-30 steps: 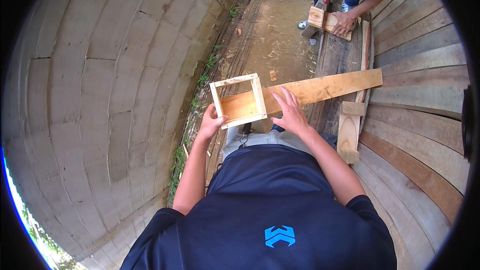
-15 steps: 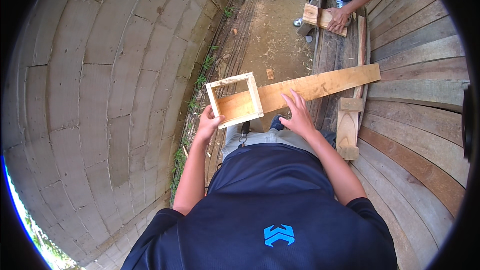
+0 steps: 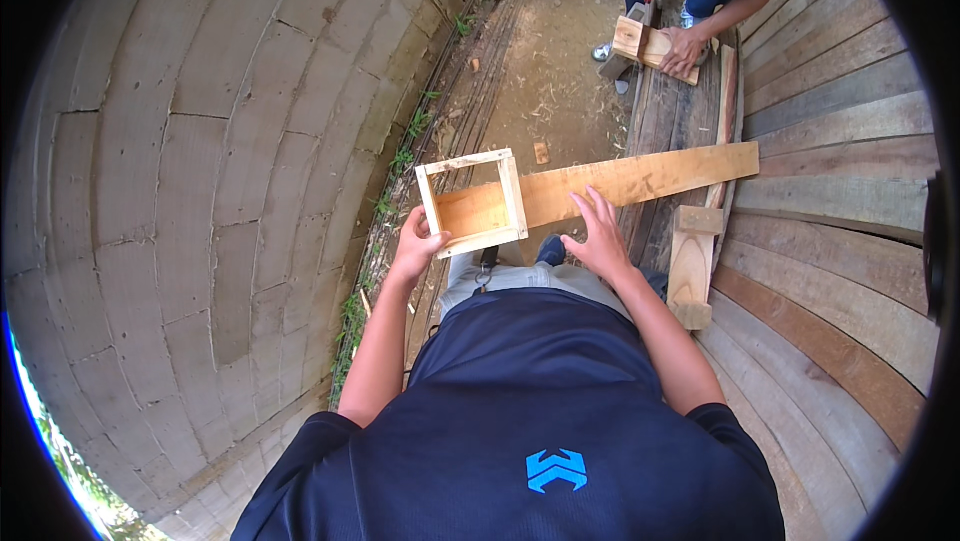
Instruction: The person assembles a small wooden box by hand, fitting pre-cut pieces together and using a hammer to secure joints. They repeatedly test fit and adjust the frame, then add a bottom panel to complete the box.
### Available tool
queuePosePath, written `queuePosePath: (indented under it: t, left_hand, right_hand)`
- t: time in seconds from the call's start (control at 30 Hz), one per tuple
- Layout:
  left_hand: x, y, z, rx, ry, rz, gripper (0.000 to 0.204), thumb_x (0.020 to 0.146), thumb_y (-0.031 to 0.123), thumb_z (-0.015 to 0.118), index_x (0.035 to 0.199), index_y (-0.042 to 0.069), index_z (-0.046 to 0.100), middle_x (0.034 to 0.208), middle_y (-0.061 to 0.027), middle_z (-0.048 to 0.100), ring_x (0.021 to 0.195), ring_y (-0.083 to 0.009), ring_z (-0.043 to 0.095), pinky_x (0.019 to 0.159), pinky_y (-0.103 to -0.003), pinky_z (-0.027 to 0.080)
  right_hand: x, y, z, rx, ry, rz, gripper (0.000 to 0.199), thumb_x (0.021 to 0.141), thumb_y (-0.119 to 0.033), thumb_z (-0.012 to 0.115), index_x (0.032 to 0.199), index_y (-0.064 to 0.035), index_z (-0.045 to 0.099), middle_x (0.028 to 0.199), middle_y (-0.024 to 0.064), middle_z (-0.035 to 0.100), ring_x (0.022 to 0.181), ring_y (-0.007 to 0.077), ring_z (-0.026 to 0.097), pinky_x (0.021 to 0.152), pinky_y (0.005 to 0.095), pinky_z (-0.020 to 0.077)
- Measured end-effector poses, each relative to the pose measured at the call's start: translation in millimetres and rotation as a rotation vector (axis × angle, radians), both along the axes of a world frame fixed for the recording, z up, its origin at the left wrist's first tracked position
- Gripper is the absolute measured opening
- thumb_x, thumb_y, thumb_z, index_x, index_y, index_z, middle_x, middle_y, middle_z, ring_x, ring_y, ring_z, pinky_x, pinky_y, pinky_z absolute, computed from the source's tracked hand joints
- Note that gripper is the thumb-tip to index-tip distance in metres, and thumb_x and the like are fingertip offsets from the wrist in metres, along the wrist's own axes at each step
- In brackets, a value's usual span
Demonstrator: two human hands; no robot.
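A small square frame of pale wood strips is in my left hand, which grips its lower left corner with the thumb on the near strip. Running under the frame and far out to the right is a long flat wooden board; its left part shows through the frame's opening. My right hand is open, fingers spread, at the near edge of the board. Whether its fingertips touch the board I cannot tell.
At the upper right, another person's hands work with a red-handled saw on a wood block. A wooden piece with end blocks stands to my right. A block wall rises on the left, a plank wall on the right.
The board's right end sits slightly lower in view, as do the surroundings on the right. My left hand keeps its grip on the frame; my right hand hardly moves.
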State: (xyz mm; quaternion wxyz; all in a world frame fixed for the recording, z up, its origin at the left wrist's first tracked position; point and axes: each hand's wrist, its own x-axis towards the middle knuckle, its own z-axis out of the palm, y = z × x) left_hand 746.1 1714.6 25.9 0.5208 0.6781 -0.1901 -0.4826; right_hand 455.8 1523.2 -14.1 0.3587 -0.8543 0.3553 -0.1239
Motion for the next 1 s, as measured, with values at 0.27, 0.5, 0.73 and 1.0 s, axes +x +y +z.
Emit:
queuePosePath:
  t: [0.27, 0.5, 0.73, 1.0]
  left_hand:
    - [-12.7, 10.6, 2.8, -0.073, 0.029, 0.048, 0.071, 0.076, 0.000, 0.070, 0.138, 0.003, 0.037, 0.125, -0.0133, 0.061, 0.112, -0.0218, 0.061, 0.096, -0.035, 0.050]
    - [-23.9, 20.1, 0.5, 0.030, -0.009, 0.073, 0.066, 0.078, -0.002, 0.069, 0.137, 0.002, 0.039, 0.120, -0.0143, 0.063, 0.107, -0.0209, 0.063, 0.092, -0.033, 0.052]
    - [-28.3, 21.0, -3.1, 0.048, -0.022, 0.085, 0.056, 0.080, 0.002, 0.067, 0.131, 0.001, 0.046, 0.112, -0.0111, 0.065, 0.100, -0.0187, 0.065, 0.090, -0.031, 0.052]
    - [-20.8, 12.7, 0.9, 0.025, 0.002, 0.057, 0.047, 0.080, 0.003, 0.064, 0.125, 0.001, 0.051, 0.111, -0.0085, 0.066, 0.099, -0.0158, 0.064, 0.090, -0.030, 0.050]
  right_hand:
    - [9.4, -4.6, 13.0, -0.008, -0.022, -0.028, 0.071, 0.076, -0.013, 0.074, 0.141, -0.0108, 0.045, 0.146, 0.0182, 0.038, 0.134, 0.0379, 0.036, 0.112, 0.0449, 0.0347]
    - [7.6, -5.2, 1.2, -0.008, -0.037, -0.054, 0.060, 0.079, -0.011, 0.068, 0.136, -0.0099, 0.050, 0.142, 0.0191, 0.042, 0.131, 0.0384, 0.039, 0.110, 0.0451, 0.0362]
    - [1.1, -4.3, -10.8, -0.003, -0.038, -0.105, 0.051, 0.080, -0.009, 0.065, 0.129, -0.0103, 0.054, 0.135, 0.0174, 0.047, 0.125, 0.0366, 0.044, 0.106, 0.0451, 0.0398]
    - [-12.2, 5.3, -21.4, 0.070, -0.111, -0.227, 0.044, 0.080, -0.005, 0.064, 0.123, -0.0099, 0.058, 0.124, 0.0158, 0.050, 0.121, 0.0353, 0.047, 0.103, 0.0425, 0.0412]
